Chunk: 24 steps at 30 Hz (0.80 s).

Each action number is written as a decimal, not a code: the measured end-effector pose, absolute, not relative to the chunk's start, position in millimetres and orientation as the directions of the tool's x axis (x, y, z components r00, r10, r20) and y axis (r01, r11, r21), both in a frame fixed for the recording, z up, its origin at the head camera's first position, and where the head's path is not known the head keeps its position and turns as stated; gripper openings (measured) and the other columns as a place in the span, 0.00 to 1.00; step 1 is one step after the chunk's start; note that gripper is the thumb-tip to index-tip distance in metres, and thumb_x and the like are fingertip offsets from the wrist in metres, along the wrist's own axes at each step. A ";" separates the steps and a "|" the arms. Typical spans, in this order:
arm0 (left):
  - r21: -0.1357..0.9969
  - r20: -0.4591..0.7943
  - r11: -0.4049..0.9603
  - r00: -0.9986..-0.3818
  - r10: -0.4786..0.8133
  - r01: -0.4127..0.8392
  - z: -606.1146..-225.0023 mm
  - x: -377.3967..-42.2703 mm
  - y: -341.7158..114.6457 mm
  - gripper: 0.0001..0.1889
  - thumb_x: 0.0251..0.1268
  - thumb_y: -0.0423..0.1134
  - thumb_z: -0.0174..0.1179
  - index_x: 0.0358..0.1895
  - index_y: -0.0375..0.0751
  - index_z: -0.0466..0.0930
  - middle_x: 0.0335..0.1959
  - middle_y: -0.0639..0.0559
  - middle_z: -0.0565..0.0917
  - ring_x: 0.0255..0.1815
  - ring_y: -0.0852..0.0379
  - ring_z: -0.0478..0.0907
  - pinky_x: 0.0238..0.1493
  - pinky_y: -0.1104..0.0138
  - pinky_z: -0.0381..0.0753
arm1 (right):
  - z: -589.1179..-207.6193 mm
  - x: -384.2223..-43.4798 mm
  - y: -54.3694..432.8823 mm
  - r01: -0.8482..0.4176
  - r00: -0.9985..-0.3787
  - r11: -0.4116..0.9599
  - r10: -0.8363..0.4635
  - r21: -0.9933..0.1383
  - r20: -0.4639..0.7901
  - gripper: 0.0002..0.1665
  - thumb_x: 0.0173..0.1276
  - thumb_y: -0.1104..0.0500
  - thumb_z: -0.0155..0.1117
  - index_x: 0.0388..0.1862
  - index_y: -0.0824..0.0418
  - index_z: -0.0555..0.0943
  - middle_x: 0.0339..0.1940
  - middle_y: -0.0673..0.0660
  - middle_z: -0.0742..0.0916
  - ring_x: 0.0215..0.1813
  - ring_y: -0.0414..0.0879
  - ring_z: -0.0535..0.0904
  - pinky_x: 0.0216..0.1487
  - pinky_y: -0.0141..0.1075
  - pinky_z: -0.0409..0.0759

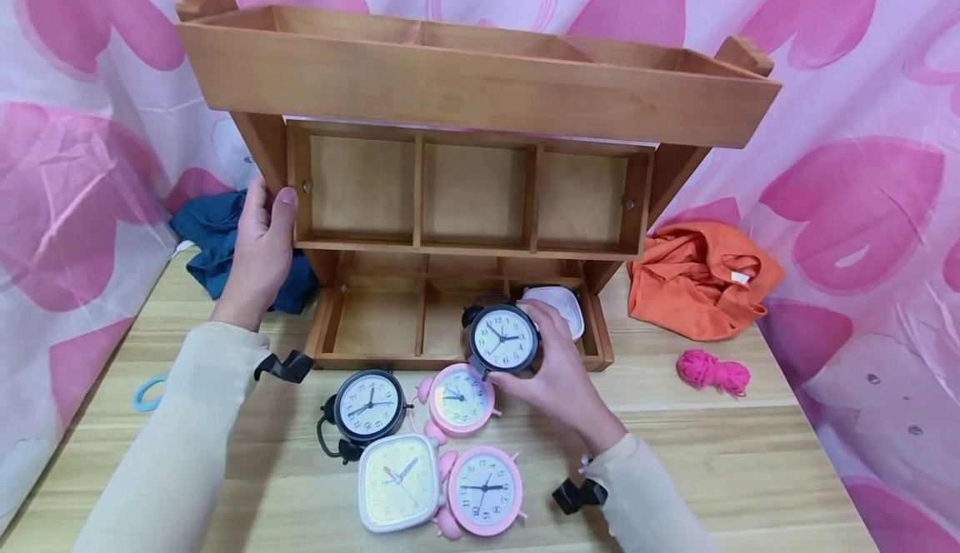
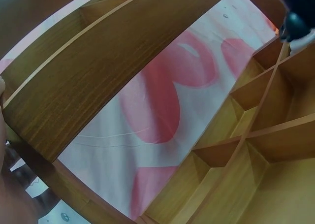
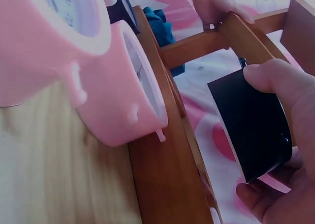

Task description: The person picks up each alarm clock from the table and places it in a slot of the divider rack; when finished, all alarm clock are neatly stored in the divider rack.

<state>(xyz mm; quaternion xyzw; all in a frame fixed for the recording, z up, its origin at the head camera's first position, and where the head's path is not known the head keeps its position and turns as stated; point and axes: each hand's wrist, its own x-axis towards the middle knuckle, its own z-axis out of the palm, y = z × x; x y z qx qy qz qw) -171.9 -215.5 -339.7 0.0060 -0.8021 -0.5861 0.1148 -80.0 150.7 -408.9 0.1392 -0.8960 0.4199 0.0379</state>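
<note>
A wooden shelf rack [image 1: 480,87] with divided compartments stands on the table. My left hand [image 1: 258,257] grips its left side post, thumb in front. In my right hand [image 1: 558,370] is a black alarm clock [image 1: 504,338], pinched by its case in front of the lowest tier; the right wrist view shows its black side [image 3: 251,125]. A white clock [image 1: 566,307] lies in that tier's right compartment, partly hidden by the hand. Before the rack lie another black alarm clock [image 1: 367,406], two pink alarm clocks [image 1: 461,401] and a square white clock [image 1: 399,483].
Blue cloth [image 1: 213,224] lies behind the left hand, and orange cloth [image 1: 701,278] sits right of the rack. Pink yarn [image 1: 712,371] and a light-blue ring [image 1: 148,393] rest on the wood-grain table [image 1: 750,470]. A heart-patterned curtain [image 1: 847,161] hangs behind.
</note>
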 end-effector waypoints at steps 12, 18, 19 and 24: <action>0.942 0.180 0.312 -0.973 -0.147 0.127 -341.2 -173.5 -216.3 0.30 0.76 0.61 0.39 0.76 0.63 0.48 0.77 0.56 0.56 0.78 0.52 0.54 0.76 0.43 0.55 | -418.6 -112.8 115.2 -0.281 -0.957 0.683 -0.251 -0.674 0.144 0.56 0.44 0.44 0.82 0.70 0.59 0.67 0.70 0.57 0.71 0.68 0.52 0.67 0.69 0.51 0.71; 0.940 0.181 0.316 -0.973 -0.144 0.128 -342.2 -173.9 -216.9 0.30 0.76 0.61 0.39 0.76 0.63 0.48 0.78 0.56 0.56 0.78 0.51 0.53 0.76 0.43 0.54 | -424.6 -132.7 102.2 -0.302 -0.950 0.733 -0.287 -0.610 0.126 0.53 0.46 0.43 0.82 0.67 0.62 0.69 0.64 0.58 0.74 0.63 0.52 0.70 0.68 0.47 0.72; 0.939 0.183 0.317 -0.973 -0.143 0.130 -342.2 -174.1 -216.7 0.30 0.76 0.61 0.40 0.76 0.63 0.48 0.77 0.56 0.56 0.78 0.51 0.53 0.76 0.43 0.55 | -425.6 -135.1 100.0 -0.311 -0.946 0.743 -0.301 -0.592 0.118 0.53 0.46 0.42 0.81 0.67 0.62 0.69 0.63 0.58 0.75 0.63 0.52 0.70 0.67 0.47 0.72; 0.941 0.185 0.312 -0.972 -0.144 0.133 -342.1 -173.9 -215.7 0.30 0.76 0.61 0.40 0.76 0.62 0.48 0.77 0.56 0.56 0.78 0.52 0.53 0.77 0.44 0.54 | -428.5 -141.5 91.7 -0.326 -0.934 0.794 -0.356 -0.513 0.043 0.53 0.48 0.39 0.79 0.67 0.63 0.68 0.64 0.59 0.74 0.64 0.53 0.71 0.69 0.48 0.71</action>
